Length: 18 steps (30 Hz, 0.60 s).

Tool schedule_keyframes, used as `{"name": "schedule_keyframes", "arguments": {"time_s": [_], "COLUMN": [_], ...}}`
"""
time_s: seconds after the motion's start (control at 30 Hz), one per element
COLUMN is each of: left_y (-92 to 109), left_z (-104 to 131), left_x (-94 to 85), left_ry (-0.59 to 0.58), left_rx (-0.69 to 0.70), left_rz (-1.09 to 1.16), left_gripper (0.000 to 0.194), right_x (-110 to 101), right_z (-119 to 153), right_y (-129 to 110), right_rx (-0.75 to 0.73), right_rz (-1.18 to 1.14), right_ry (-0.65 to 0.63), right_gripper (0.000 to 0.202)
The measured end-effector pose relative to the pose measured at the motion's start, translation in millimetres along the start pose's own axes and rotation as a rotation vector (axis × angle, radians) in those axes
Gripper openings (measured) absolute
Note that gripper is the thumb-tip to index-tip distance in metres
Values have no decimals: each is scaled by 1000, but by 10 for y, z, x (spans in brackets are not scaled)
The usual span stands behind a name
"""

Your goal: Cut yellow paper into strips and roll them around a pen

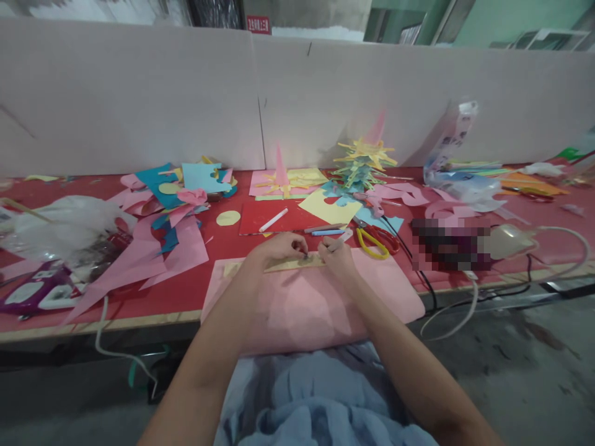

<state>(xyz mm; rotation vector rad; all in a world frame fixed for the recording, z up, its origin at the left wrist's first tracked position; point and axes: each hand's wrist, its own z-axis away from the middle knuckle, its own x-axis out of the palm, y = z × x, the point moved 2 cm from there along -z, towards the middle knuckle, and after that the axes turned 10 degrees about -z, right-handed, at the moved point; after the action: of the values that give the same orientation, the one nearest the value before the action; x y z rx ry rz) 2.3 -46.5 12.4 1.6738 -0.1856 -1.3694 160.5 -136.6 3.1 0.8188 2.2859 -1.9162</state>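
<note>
A large pink sheet [302, 310] hangs over the table's front edge before me, with a narrow pale yellow strip [294, 266], perhaps a ruler, lying across its upper part. My left hand [282, 246] is closed over this strip, fingertips pinched near a small dark spot I cannot make out. Facing it from the right, my right hand [336, 255] is curled around a slim whitish pen [345, 236] whose end sticks out above the fingers. Beyond the hands lie a white marker [273, 220] and a blue pen [326, 233]. Scissors with yellow handles [373, 243] rest right of my right hand.
Paper scraps [179, 244] and a plastic bag [69, 226] cover the left side. A layered paper tree [365, 162] and a pink paper cone [281, 170] stand at the back, before a white partition [186, 99]. Cables [474, 303] run along the right edge.
</note>
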Motion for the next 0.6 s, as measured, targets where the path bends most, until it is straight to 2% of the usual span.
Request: {"name": "schedule_keyframes", "arguments": {"time_s": [0.13, 0.4, 0.6], "left_y": [0, 0, -37], "left_z": [-1, -20, -31], "left_x": [-18, -25, -12], "left_ry": [7, -3, 7], "left_rx": [-5, -17, 11], "left_rz": [-39, -63, -60], "left_gripper": [15, 18, 20], "right_x": [-49, -109, -85], "right_z": [-70, -74, -86], "right_y": [37, 95, 142], "right_rx": [18, 49, 29], "right_rz": [-77, -208, -146], "right_ry": [-98, -76, -50], "right_gripper": [31, 34, 32]}}
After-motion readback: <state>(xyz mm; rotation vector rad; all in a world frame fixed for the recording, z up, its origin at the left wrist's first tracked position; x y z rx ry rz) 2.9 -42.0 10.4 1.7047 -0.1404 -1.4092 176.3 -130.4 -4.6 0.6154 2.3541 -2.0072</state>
